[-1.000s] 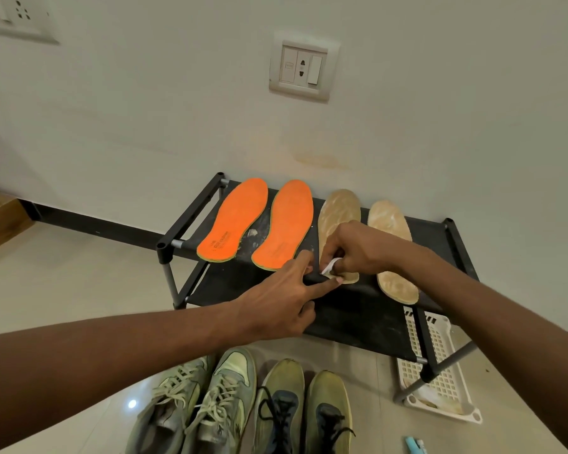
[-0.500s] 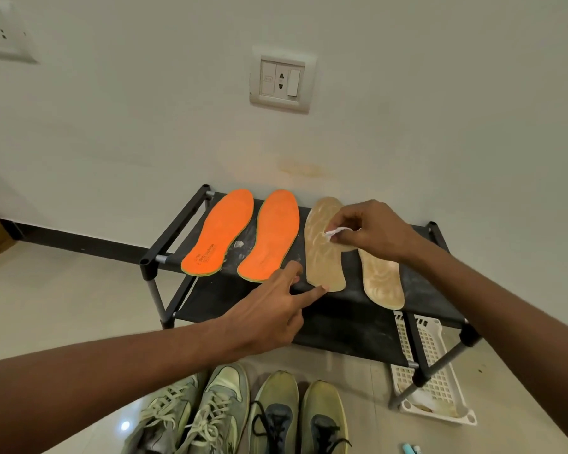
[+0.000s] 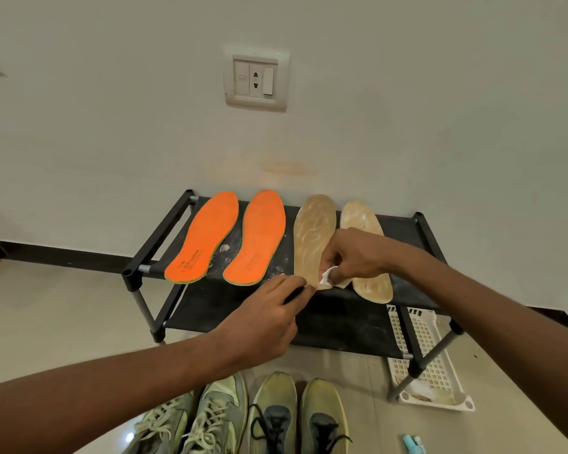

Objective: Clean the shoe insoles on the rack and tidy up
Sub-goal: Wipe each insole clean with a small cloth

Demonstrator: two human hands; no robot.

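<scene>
Wiping back toward the heel, the right hand (image 3: pixel 354 257) has returned from the toe of the tan insole (image 3: pixel 313 237), which lies on the rack (image 3: pixel 407 224) right of the two orange insoles (image 3: pixel 230 237). Its fingers pinch a white wipe (image 3: pixel 327 276). The left hand (image 3: pixel 263 322), fingertips extended, pins the heel. Cleaning seems midway.

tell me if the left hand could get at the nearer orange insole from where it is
Probably yes: the left hand sits just beside that orange insole's heel on the rack, with nothing lying between them.
</scene>
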